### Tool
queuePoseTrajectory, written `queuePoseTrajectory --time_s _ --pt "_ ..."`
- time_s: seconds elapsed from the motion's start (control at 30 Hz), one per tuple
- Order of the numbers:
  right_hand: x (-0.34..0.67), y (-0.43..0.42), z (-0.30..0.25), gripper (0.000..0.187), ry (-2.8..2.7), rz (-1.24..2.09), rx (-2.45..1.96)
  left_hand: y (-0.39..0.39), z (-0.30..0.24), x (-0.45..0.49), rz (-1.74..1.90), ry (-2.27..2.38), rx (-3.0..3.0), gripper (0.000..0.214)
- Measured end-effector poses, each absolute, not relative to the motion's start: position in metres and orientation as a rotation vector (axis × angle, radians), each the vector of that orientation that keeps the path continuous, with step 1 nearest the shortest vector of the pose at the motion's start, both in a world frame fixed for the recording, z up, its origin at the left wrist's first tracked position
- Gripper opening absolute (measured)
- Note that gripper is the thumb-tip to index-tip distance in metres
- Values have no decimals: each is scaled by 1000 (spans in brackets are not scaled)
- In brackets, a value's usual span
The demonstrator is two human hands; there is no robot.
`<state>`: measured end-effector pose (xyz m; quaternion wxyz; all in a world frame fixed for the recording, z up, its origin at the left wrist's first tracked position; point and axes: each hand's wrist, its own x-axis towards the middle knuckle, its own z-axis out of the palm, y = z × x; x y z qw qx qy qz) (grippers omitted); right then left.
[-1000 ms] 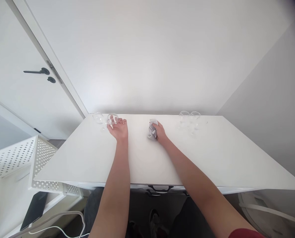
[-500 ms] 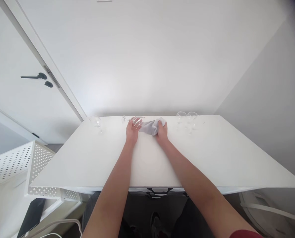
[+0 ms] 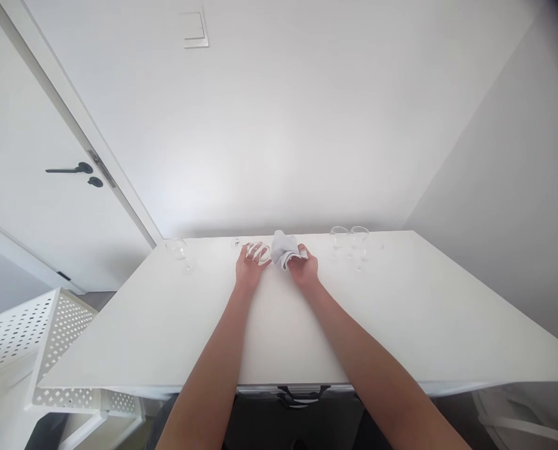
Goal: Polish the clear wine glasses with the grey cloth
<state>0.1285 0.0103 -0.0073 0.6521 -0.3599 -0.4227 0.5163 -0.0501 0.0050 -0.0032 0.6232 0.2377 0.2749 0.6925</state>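
Observation:
My left hand (image 3: 249,267) grips a clear stemmed glass (image 3: 259,252) turned on its side, the foot pointing left. My right hand (image 3: 303,269) is closed on a bunched grey cloth (image 3: 284,250) pressed against the bowl of that glass. Both hands are held over the far middle of the white table (image 3: 400,312). One more clear glass (image 3: 177,250) stands upright at the far left. Two clear glasses (image 3: 348,239) stand side by side at the far right.
A white wall runs along the table's far edge, with a switch plate (image 3: 194,29) high up. A white door with a dark handle (image 3: 70,170) is at the left. A perforated white cart (image 3: 35,331) stands beside the table's left end.
My left hand took one glass from the left pair and carried it to the middle, tipped on its side. My right hand brought the cloth against it. The camera tilted up.

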Motion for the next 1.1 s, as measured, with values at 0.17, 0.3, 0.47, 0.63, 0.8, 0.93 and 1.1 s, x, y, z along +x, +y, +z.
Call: queuePoseTrajectory --time_s 0.17,0.3,0.47,0.63,0.8,0.93,1.1 --pt "128 4 1 26 -959 1461 -685 5 0 -49 1659 526 585 32" --pt "126 1 4 41 -947 1624 -740 4 5 -46 1748 549 743 33" --pt "123 5 -2 47 -958 1746 -773 1 8 -46 1785 611 867 32" --pt "127 11 -6 41 -630 1297 -904 1 5 -48 1888 773 856 30" --pt "118 2 -4 25 -1130 1080 -874 -3 6 -38 1807 837 934 32" --pt "109 -7 -6 20 -1384 1141 -796 -6 6 -28 1739 795 1000 32" --pt "106 -15 -6 64 -1580 1073 -703 -7 1 -25 1628 688 925 31"
